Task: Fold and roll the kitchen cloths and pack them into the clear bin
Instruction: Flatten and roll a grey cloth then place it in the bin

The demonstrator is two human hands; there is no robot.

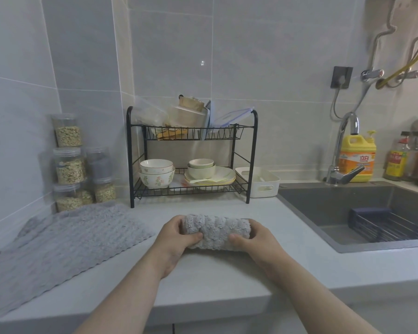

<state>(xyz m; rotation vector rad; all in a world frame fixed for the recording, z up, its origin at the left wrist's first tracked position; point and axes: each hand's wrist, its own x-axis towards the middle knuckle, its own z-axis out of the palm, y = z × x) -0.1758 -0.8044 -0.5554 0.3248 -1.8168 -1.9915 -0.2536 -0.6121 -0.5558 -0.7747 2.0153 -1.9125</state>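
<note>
A grey fluffy kitchen cloth [216,231] lies rolled into a thick cylinder on the pale counter, in front of the dish rack. My left hand [179,239] grips its left end, fingers over the top and thumb on the near side. My right hand [256,239] grips its right end the same way. More grey cloths [65,249] lie spread flat on the counter at the left, one over another. A clear container [186,116] stands on the rack's top shelf, with clear lids beside it.
A black two-tier rack [252,165] holds bowls and plates behind the roll. A white basket [263,183] stands beside it. Jars of grain [69,165] are stacked at the left wall. The dark sink [347,208], tap and yellow detergent bottle [357,157] are at the right.
</note>
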